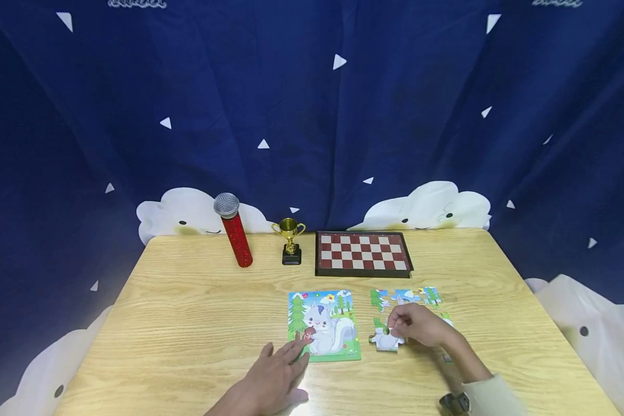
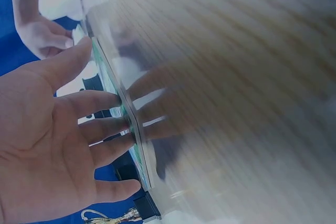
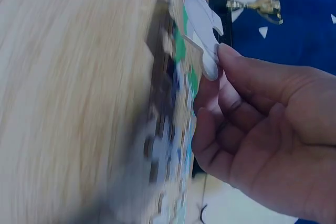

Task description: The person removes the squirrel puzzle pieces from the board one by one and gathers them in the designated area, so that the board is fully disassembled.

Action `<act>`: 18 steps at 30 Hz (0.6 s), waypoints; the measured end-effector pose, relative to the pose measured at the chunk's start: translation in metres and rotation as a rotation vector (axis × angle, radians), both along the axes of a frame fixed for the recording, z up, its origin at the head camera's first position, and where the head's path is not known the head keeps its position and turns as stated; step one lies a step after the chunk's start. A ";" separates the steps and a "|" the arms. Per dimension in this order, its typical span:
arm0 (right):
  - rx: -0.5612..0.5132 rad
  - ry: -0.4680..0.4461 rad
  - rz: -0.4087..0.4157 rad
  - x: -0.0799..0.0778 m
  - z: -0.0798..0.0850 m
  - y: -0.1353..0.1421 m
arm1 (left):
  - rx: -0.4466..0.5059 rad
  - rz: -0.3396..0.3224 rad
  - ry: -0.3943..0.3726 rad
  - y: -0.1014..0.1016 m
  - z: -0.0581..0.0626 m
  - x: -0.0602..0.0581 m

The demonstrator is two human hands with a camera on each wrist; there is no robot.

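Note:
A squirrel puzzle picture [image 1: 319,323] lies flat in a square in the middle of the table. My left hand [image 1: 275,375] has its fingers spread and extended, fingertips resting on the picture's lower-left edge; the left wrist view shows the palm and the board's edge [image 2: 137,129]. To the right, my right hand [image 1: 421,325] pinches a white puzzle piece [image 3: 201,22] between thumb and fingers, raised above the table. Behind it lie other loose puzzle pieces [image 1: 431,296], some partly hidden by the hand.
Along the back stand a red microphone [image 1: 237,240] with a silver head, a small gold trophy cup [image 1: 289,231] on a black base, and a red-and-white chessboard [image 1: 363,252] with a dark frame. A blue curtain [image 1: 291,115] hangs behind the wooden table [image 1: 187,312].

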State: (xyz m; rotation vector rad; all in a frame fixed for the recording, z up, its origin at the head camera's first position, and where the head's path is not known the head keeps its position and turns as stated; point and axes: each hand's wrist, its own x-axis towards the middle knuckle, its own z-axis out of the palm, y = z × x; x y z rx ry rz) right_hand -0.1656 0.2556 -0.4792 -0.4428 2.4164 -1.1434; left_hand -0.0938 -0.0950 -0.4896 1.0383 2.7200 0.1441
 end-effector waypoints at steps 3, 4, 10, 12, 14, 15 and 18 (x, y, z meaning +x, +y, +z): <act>0.024 0.001 -0.015 0.002 -0.001 0.012 | 0.002 -0.001 -0.001 0.000 0.000 0.000; 0.032 -0.002 -0.017 0.003 -0.002 0.016 | 0.002 -0.001 -0.002 0.000 0.000 0.000; 0.051 -0.053 -0.020 0.010 -0.003 0.039 | -0.010 -0.005 0.004 0.000 0.001 0.000; 0.052 -0.067 -0.018 0.012 -0.002 0.045 | -0.013 -0.006 0.007 0.000 0.001 0.000; 0.050 -0.077 -0.020 0.015 -0.002 0.050 | -0.016 -0.007 0.009 0.000 0.001 0.000; 0.051 -0.081 -0.024 0.015 -0.003 0.052 | -0.014 -0.007 0.007 0.000 0.001 0.000; 0.054 -0.104 -0.046 0.018 -0.003 0.055 | -0.005 -0.005 0.000 0.000 0.001 0.000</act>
